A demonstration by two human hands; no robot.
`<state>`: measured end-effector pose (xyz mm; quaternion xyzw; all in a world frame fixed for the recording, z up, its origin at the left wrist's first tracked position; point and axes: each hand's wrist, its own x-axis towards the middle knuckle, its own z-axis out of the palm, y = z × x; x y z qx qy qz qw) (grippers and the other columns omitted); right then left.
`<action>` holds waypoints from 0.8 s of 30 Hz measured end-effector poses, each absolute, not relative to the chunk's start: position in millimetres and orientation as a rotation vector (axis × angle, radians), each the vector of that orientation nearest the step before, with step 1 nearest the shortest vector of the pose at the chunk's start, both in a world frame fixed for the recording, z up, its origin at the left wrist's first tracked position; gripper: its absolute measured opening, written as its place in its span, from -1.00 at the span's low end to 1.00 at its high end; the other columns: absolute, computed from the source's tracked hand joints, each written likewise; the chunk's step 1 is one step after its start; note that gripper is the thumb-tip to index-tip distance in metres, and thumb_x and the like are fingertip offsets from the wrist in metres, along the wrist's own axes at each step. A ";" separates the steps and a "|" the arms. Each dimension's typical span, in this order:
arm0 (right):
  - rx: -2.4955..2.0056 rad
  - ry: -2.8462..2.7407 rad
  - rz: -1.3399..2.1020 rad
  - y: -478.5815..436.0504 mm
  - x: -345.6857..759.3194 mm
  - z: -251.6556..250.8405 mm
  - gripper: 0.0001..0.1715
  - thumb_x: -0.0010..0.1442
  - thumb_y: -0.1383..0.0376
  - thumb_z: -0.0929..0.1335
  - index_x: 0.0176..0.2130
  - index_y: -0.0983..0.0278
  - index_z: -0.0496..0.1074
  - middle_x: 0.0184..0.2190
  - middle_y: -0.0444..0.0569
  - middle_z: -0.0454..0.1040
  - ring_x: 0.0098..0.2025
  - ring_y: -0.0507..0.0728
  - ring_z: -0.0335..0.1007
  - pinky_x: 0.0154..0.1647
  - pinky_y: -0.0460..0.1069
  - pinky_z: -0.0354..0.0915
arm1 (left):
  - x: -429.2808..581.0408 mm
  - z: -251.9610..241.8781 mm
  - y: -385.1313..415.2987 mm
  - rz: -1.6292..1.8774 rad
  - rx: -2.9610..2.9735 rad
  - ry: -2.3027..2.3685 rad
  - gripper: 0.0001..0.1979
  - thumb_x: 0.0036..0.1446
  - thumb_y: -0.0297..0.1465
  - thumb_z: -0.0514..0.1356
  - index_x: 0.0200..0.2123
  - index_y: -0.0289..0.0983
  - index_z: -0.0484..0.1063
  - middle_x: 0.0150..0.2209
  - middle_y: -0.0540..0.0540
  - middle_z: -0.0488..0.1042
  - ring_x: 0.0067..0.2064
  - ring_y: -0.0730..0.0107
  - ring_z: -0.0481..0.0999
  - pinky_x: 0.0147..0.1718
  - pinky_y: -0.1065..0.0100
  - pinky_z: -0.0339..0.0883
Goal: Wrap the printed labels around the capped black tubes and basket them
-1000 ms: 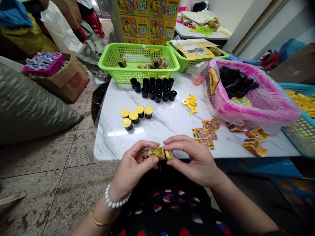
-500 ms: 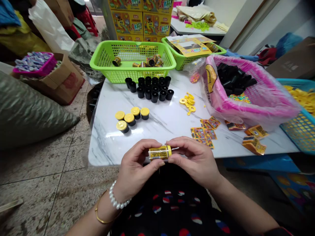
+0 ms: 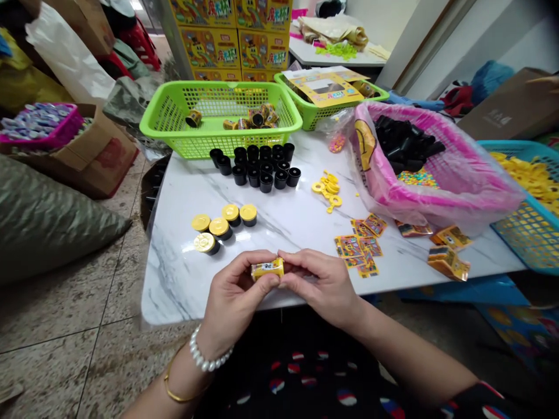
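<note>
Left hand (image 3: 233, 297) and right hand (image 3: 317, 285) are working together, pinching a yellow-wrapped cylinder (image 3: 267, 269) above the marble table (image 3: 183, 291).

Both wrists are angling inward, with the fingers of each hand clamping the yellow-wrapped cylinder from either end, just over the table's near edge. A pearl bracelet (image 3: 208, 352) is circling the left wrist. Just ahead, yellow-capped black cups (image 3: 218, 224) are standing upright on the marble, while printed yellow labels (image 3: 358, 244) are lying to the right. Farther on, uncapped black cups (image 3: 255, 166) are clustering near yellow plastic rings (image 3: 327, 192), backed by a green plastic basket (image 3: 218, 139).
</note>
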<state>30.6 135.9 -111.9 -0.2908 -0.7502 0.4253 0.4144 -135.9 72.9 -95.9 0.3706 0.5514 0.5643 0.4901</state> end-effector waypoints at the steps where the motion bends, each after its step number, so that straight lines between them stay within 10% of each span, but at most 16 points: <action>1: -0.737 -1.880 1.085 135.7 30.0 -113.3 -0.62 0.19 0.25 0.47 0.03 0.16 0.53 -0.31 -0.04 0.59 -0.33 0.08 0.54 -0.29 -0.01 0.50 | -136.2 -96.0 73.1 1.379 0.927 1.337 -0.82 0.00 -0.42 0.42 -0.26 -0.22 0.61 -0.21 -0.09 0.60 -0.15 0.29 0.55 -0.13 0.37 0.42; 16: -0.827 -1.480 1.722 146.2 26.0 -106.4 -0.82 0.06 0.19 0.53 -0.35 0.25 0.61 -0.43 -0.10 0.56 -0.41 0.04 0.47 -0.34 -0.04 0.45 | -140.7 -94.4 75.1 1.202 0.764 1.111 -0.68 0.10 -0.16 0.34 -0.25 -0.28 0.46 -0.53 -0.03 0.52 -0.55 0.42 0.50 -0.56 0.43 0.43; 24: -0.820 -1.363 1.819 132.6 21.0 -98.0 -0.75 0.06 0.28 0.53 -0.20 0.22 0.58 -0.42 -0.15 0.55 -0.51 -0.04 0.46 -0.42 -0.13 0.44 | -135.4 -90.2 77.4 1.179 0.637 1.136 -0.63 0.13 -0.08 0.29 -0.30 -0.28 0.36 -0.57 -0.04 0.53 -0.62 0.42 0.50 -0.69 0.50 0.37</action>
